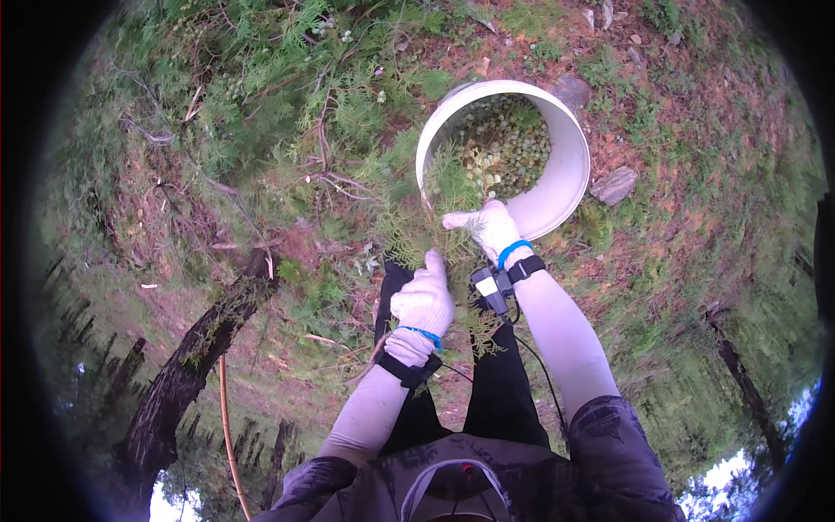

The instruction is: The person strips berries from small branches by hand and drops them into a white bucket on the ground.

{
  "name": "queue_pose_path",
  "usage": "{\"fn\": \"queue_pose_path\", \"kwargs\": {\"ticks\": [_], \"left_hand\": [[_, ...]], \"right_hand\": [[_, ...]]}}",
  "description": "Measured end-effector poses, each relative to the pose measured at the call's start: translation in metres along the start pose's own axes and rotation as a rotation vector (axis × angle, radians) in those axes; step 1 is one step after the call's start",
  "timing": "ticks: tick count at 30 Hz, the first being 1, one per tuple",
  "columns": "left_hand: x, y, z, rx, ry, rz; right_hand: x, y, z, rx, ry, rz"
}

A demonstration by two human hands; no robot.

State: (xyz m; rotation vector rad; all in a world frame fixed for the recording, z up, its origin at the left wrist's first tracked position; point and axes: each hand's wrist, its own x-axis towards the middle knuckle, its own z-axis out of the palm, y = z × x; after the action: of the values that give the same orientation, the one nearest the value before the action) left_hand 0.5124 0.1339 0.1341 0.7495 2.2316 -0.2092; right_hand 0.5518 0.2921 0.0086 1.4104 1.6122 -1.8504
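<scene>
My left hand (424, 300), in a pale knit glove, is closed round a leafy conifer branch (461, 248), and a brown stem shows beside its wrist. Feathery green sprays of the branch spread between my hands and reach over the near left rim of a white bucket (571, 196). Against that rim is my gloved right hand (494, 230), its thumb laid across the sprays. Its other fingers are curled, and what they grip is hidden. Inside the bucket lies a heap of small, round, pale green cones (513, 148) with some green bits among them.
Leafy green boughs (261, 113) and thin dry twigs cover the ground at the far left. A grey rock (614, 185) lies right of the bucket. A dark tree trunk (187, 374) rises at the left. A small device (492, 289) with a cable hangs by my right wrist.
</scene>
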Motion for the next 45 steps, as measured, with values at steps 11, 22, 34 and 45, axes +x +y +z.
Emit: {"fn": "queue_pose_path", "kwargs": {"ticks": [11, 22, 34, 45], "left_hand": [[0.012, -0.040, 0.022, -0.331, -0.059, -0.053], [-0.011, -0.017, -0.028, 0.013, 0.148, -0.024], [-0.047, -0.023, -0.059, 0.275, 0.287, 0.038], [-0.084, -0.025, -0.103, 0.206, 0.060, 0.125]], "right_hand": [[-0.056, -0.046, 0.030, 0.694, 0.196, 0.031], [0.086, 0.024, 0.051, -1.163, 0.077, -0.354], [0.010, -0.088, -0.045, 0.206, -0.010, 0.262], [0.160, -0.005, -0.076, -1.374, -0.136, -0.325]]}}
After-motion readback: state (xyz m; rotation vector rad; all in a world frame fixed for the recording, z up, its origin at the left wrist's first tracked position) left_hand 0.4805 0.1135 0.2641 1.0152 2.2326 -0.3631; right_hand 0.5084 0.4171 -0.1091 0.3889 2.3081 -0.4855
